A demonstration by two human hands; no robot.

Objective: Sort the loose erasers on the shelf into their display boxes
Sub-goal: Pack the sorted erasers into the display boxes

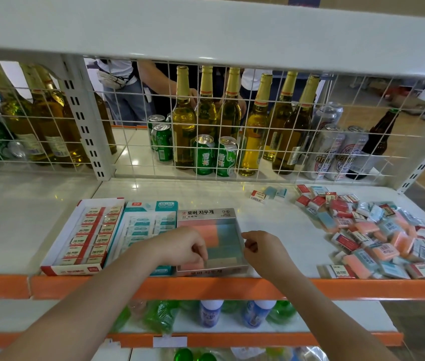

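Three display boxes stand side by side at the shelf's front: a red-and-white box full of white erasers, a teal box, and a silver box holding pink and teal erasers. My left hand reaches into the silver box, its curled fingers on a pink eraser at the front left corner. At the box's right wall my right hand pinches the rim. A pile of loose erasers, pink, teal and red-labelled white, lies on the right of the shelf.
A few stray erasers lie behind the pile. A white wire grid closes the shelf's back; bottles and cans stand behind it. An orange rail edges the shelf front. Bottles fill the lower shelf. A shelf board hangs overhead.
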